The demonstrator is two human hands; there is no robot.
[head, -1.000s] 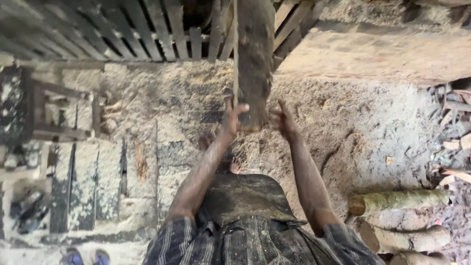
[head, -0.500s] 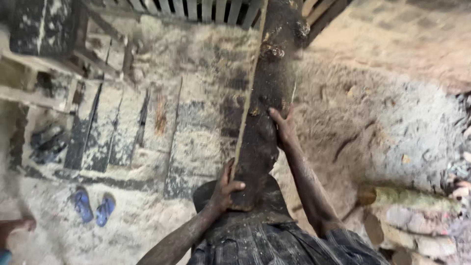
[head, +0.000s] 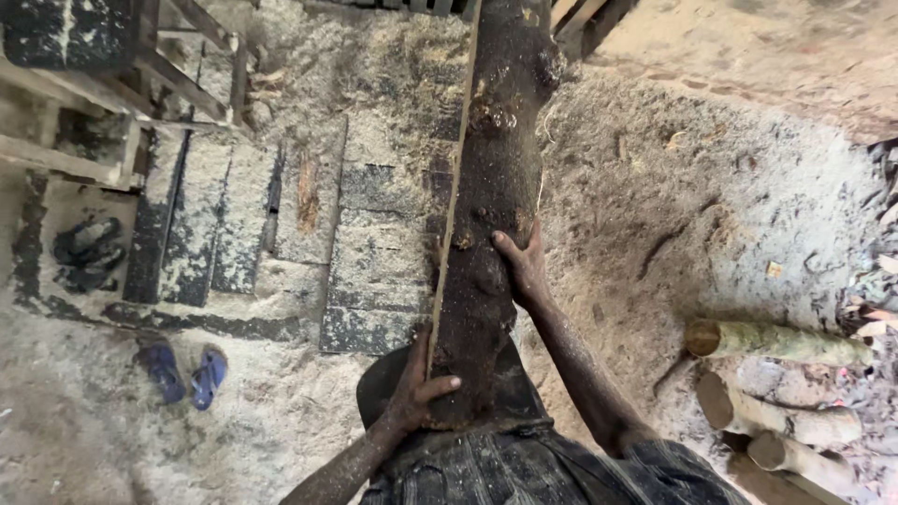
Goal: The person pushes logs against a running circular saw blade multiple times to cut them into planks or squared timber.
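My left hand [head: 416,388] cups the bark slab's [head: 491,215] near end at six o'clock; my right hand [head: 524,266] clamps its edge. I carry it best level, gripped firmly, clear of the sandals [head: 184,372] at nine o'clock.

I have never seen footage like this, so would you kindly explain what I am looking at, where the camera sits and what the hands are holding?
The camera is worn on a person's head and looks straight down, so you see their own arms and dark striped shirt at the bottom. Both bare hands grip a long, dark, bark-covered slab of wood that runs away from the body. The left hand clasps its near end; the right hand holds its side further up. Below is a sawdust-covered floor with planks, a pair of blue sandals on the left and cut logs on the right.
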